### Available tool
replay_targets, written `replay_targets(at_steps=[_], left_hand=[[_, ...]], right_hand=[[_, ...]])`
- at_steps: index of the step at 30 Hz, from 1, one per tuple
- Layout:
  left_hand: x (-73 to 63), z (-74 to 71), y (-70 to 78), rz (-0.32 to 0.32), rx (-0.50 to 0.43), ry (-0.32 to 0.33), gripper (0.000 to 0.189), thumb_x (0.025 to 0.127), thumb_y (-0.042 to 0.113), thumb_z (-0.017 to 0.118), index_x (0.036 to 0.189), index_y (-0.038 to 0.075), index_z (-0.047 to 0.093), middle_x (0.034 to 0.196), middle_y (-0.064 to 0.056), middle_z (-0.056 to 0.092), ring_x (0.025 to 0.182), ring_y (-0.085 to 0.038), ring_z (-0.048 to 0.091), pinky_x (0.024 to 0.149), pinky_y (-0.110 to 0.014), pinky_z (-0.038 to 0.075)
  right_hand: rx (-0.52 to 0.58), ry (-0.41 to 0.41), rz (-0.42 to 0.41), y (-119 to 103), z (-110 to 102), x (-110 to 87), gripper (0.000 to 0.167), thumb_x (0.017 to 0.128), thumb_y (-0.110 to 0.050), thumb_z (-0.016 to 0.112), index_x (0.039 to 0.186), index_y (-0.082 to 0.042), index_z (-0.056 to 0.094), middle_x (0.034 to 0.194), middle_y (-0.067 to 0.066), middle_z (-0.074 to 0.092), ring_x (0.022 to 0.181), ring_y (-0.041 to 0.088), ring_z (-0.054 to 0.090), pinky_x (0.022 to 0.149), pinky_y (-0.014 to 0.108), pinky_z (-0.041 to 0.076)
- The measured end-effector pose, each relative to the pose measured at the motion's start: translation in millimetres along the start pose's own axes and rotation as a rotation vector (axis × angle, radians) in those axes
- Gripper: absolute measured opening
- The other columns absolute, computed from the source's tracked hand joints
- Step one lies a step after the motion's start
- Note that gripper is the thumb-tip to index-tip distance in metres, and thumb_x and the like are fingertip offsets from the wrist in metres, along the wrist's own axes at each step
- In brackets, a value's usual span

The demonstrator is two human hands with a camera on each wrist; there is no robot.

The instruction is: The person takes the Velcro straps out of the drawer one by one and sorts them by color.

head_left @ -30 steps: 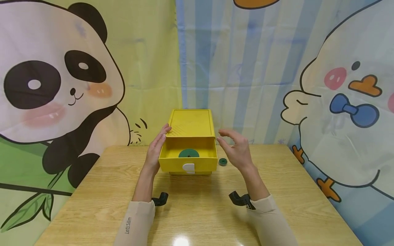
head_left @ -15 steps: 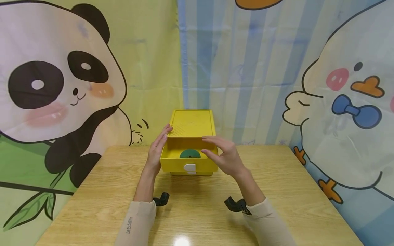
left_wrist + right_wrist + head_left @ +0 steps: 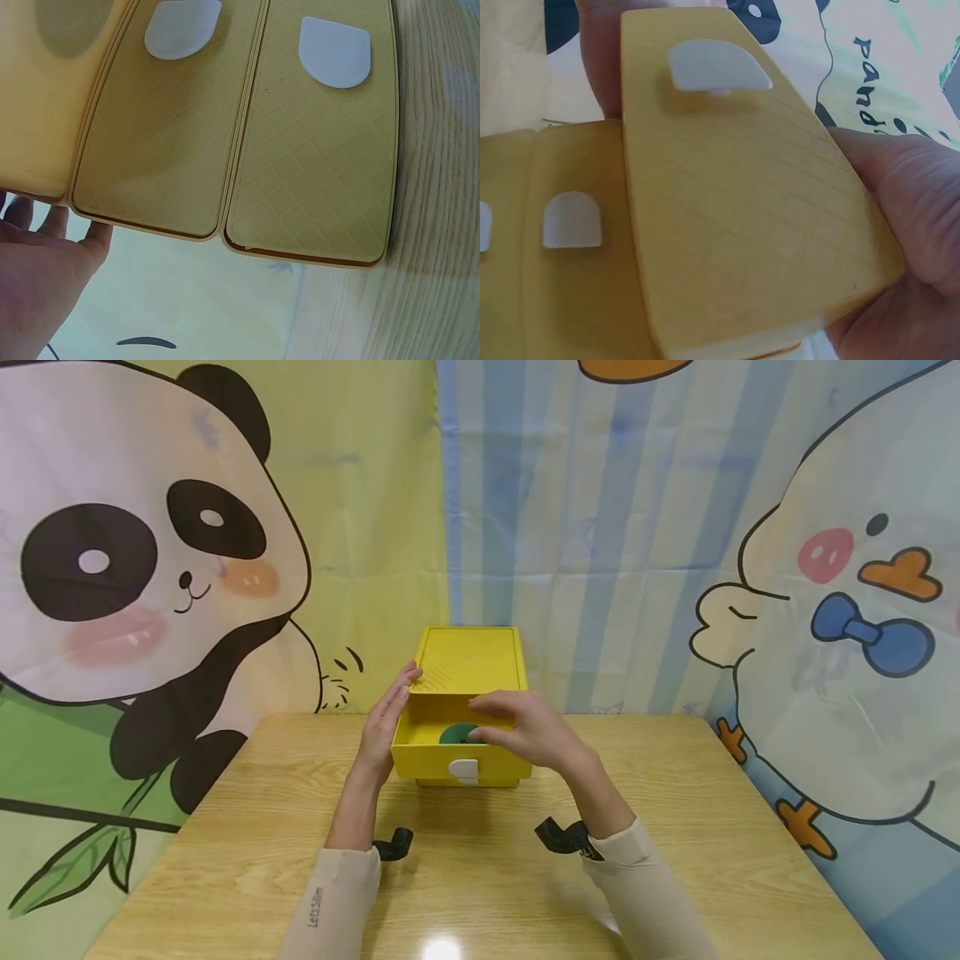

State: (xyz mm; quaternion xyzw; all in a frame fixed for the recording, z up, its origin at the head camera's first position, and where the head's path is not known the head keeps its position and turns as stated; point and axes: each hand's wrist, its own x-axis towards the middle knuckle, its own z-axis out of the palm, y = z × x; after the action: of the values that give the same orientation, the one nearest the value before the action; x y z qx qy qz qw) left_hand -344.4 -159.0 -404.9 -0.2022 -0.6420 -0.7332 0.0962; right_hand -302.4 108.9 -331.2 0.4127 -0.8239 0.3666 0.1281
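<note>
A yellow drawer cabinet [image 3: 468, 658] stands at the back of the table with its top drawer [image 3: 420, 762] pulled out. Inside that drawer lies a flat green disc [image 3: 456, 732], partly covered by my right thumb. My right hand [image 3: 536, 727] reaches over the drawer's right wall, fingers curved with a gap between thumb and index finger; whether the thumb touches the disc is unclear. In the right wrist view, the drawer front [image 3: 742, 195] hides the right fingertips. My left hand [image 3: 382, 727] rests along the cabinet's left side, its fingers fairly straight; their tips touch the side in the left wrist view.
White rounded pulls [image 3: 335, 52] mark the closed drawers below. The wooden table [image 3: 675, 827] stretches out around the cabinet. Behind it hangs a cartoon-printed cloth [image 3: 360, 527]. Black wrist mounts [image 3: 566, 837] jut inward from both wrists.
My right hand has moved left, from beside the cabinet to over the open drawer. A small green ring on the table to the right is now out of sight. The left hand has stayed put.
</note>
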Motion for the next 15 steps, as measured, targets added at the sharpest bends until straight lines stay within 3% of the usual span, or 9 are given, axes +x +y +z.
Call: replay_targets(at_steps=[5, 15], left_hand=[[-0.4, -0.9, 0.4, -0.006, 0.006, -0.006, 0.051, 0.112, 0.042, 0.043, 0.156, 0.017, 0.048, 0.171, 0.015, 0.029, 0.161, -0.009, 0.016, 0.133, -0.045, 0.008], [1.3, -1.5, -0.1, 0.003, -0.002, -0.005, 0.051, 0.112, 0.044, 0.044, 0.156, 0.018, 0.049, 0.170, 0.016, 0.031, 0.160, -0.007, 0.017, 0.133, -0.045, 0.009]], right_hand=[[-0.034, -0.149, 0.063, -5, -2, 13.5, 0.046, 0.094, -0.028, 0.079, 0.132, -0.004, 0.070, 0.128, 0.012, 0.074, 0.118, 0.029, 0.070, 0.103, 0.045, 0.057], [-0.059, -0.339, 0.019, -3, -3, 31.2, 0.028, 0.097, -0.023, 0.076, 0.121, -0.007, 0.076, 0.114, 0.005, 0.078, 0.093, 0.017, 0.069, 0.087, 0.032, 0.060]])
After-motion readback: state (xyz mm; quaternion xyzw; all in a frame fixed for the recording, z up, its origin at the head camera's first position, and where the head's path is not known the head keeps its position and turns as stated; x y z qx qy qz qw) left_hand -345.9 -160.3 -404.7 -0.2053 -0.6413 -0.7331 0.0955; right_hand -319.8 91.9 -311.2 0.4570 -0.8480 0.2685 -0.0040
